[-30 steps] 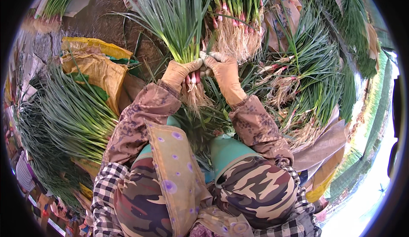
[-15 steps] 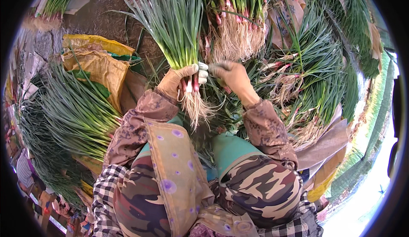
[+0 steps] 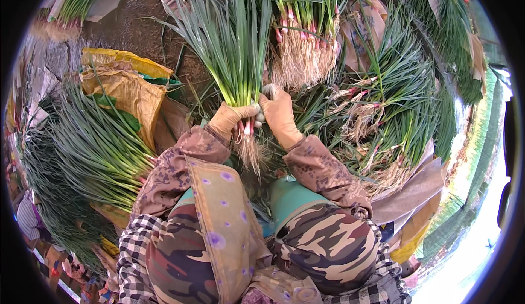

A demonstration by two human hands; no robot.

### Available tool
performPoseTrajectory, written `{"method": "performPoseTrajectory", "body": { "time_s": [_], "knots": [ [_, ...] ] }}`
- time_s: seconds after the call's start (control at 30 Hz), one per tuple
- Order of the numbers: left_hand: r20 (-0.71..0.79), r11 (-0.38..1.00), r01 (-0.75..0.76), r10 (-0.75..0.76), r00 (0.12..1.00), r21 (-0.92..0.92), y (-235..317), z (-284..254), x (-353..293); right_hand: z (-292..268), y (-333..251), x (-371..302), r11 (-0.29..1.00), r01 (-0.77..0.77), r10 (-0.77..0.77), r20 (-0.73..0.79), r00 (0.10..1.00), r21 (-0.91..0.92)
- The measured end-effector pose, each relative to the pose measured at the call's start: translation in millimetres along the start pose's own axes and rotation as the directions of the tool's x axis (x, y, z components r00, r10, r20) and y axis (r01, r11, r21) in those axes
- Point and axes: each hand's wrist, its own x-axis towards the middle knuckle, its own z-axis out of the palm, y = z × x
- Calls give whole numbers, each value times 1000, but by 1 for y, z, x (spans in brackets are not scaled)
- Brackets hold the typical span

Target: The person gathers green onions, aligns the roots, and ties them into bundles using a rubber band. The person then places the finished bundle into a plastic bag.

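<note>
A bunch of spring onions (image 3: 239, 66) stands upright in front of my knees, green leaves fanning up and away, pale roots hanging down. My left hand (image 3: 232, 119), in a tan glove with light fingertips, is wrapped round the bunch just above the pinkish bulbs. Gloved in the same way, my right hand (image 3: 280, 112) is closed against the right side of the stalks, its fingers curled. Whatever its fingertips pinch there is hidden. Just beyond my right hand lies a thick bundle of spring onions (image 3: 309, 30), its roots toward me.
A heap of spring onions (image 3: 101, 145) lies at the left beside a yellow-brown sack (image 3: 136, 99). Loose spring onions (image 3: 402, 104) are piled at the right near brown sheeting (image 3: 407, 192). Wet dark ground (image 3: 139, 22) shows at the far left. My camouflage-covered knees (image 3: 333, 233) flank the near side.
My right hand has moved left and slightly down, from beside the bunch to against its stalks. My left hand keeps its grip, a little lower and to the right.
</note>
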Motion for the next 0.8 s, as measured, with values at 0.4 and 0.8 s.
{"method": "performPoseTrajectory", "body": {
  "time_s": [0.4, 0.8],
  "knots": [
    [-205, 998, -57, 52, 977, -16, 57, -19, -35, -19, 92, -31, 499, 401, -36, 444, 895, -769],
    [118, 878, -324, 385, 915, -353, 138, -25, -31, -65, -58, 68, 362, 449, -735, 45, 676, -817]
  ]
}}
